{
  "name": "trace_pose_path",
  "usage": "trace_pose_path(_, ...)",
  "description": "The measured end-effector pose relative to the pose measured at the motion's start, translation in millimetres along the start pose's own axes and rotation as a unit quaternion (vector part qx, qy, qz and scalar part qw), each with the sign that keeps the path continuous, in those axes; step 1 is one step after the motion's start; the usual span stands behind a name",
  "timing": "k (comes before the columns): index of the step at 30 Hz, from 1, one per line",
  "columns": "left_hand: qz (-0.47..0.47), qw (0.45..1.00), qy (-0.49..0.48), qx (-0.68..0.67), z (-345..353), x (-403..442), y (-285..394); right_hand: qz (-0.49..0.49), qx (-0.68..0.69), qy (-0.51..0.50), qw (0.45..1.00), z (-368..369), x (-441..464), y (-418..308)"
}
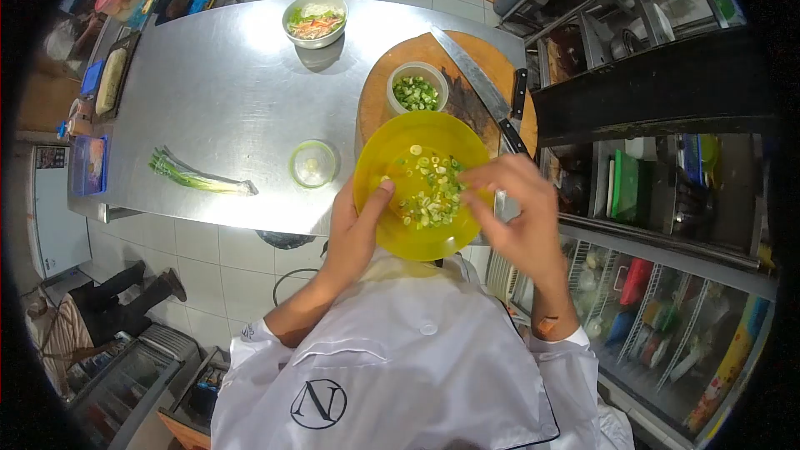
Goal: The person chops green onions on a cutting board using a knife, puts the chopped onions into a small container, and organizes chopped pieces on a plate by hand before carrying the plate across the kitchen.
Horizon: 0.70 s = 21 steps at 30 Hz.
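Observation:
My left hand point(360, 221) grips the left side of a yellow plastic bowl point(454, 132), its thumb over the rim. Tilted toward me, the bowl holds chopped spring onion point(433, 208) spread over its inside. At its right side is my right hand point(521, 212), fingers curled, with thumb and fingertips a little apart over the pieces. I see nothing held between them; the tips are slightly blurred. Just beyond stands a small tub of chopped greens point(415, 92) on a round wooden board point(392, 54). Two knives lie there, the larger knife point(471, 75) pointing away.
A steel table point(208, 92) carries a bunch of spring onions point(200, 175), a round clear lid point(313, 164) with a green edge, and a white bowl point(315, 40) of shredded vegetables. Shelves and a glass-front fridge point(658, 325) line the right. Another person point(67, 329) is at lower left.

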State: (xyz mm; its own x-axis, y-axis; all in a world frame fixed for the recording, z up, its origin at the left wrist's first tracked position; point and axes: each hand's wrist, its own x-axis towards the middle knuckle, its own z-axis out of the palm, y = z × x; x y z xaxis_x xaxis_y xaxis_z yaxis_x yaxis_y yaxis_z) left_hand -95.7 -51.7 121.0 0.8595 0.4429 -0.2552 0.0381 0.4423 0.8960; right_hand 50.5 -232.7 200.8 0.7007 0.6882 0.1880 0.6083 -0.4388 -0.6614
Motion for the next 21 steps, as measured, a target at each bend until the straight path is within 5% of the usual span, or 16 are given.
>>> trace_pose_path(5,0.007,1.0,-0.014,0.017,3,-2,-6,-0.073,0.042,-0.124,0.989,19,-7,-12)
trace_pose_path(21,-0.006,1.0,-0.016,0.004,1,-3,-10,-0.078,-0.008,-0.119,0.99,27,-12,-11)
